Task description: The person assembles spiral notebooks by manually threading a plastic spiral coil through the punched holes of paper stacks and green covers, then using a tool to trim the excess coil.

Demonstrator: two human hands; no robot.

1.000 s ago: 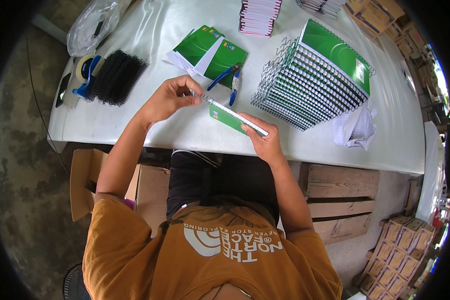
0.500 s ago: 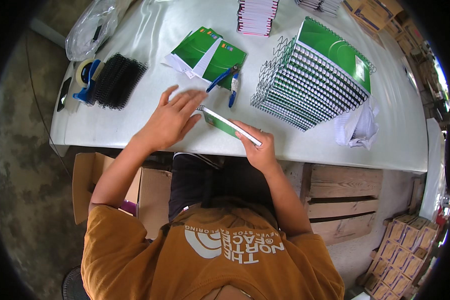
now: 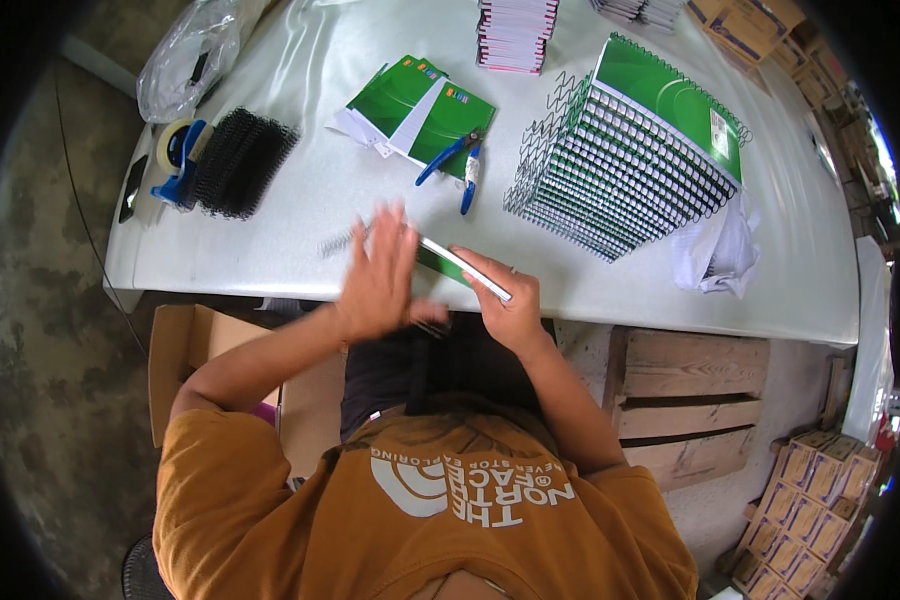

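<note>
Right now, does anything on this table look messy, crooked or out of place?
Mostly tidy. The tall stack of spiral notebooks leans, stepped sideways rather than square. A crumpled white plastic bag lies against its right side, and the loose green covers are fanned unevenly under the blue pliers. Nothing looks spilled or damaged.
</note>
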